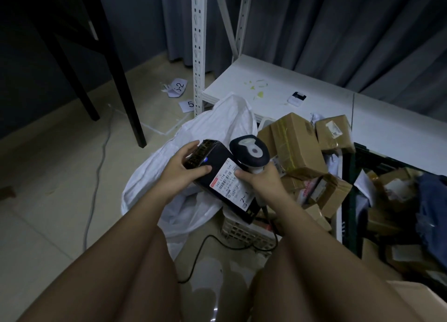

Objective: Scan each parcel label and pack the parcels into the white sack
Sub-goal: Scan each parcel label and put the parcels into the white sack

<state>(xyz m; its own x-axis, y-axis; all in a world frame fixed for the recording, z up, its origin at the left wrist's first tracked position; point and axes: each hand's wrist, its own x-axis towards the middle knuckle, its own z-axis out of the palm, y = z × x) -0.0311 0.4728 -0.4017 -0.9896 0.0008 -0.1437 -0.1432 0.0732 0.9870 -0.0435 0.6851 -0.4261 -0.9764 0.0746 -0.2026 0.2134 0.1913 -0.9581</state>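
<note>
My left hand (180, 168) grips the far end of a long black box parcel (219, 167), which hangs over the open white sack (205, 128) on the floor. A white shipping label (229, 182) with barcodes faces up on the box. My right hand (262, 180) holds a dark handheld scanner (250, 151) by its handle, with the thumb on the label's edge. The scanner head hovers just past the label. A blue spot of light shows on the box near my left fingers.
Cardboard parcels (298, 145) are heaped to the right, some in a dark crate (350, 196). A white basket (244, 232) sits below the box. A low white shelf (266, 89) and its upright stand behind. Black table legs (128, 99) and cables cross the floor on the left.
</note>
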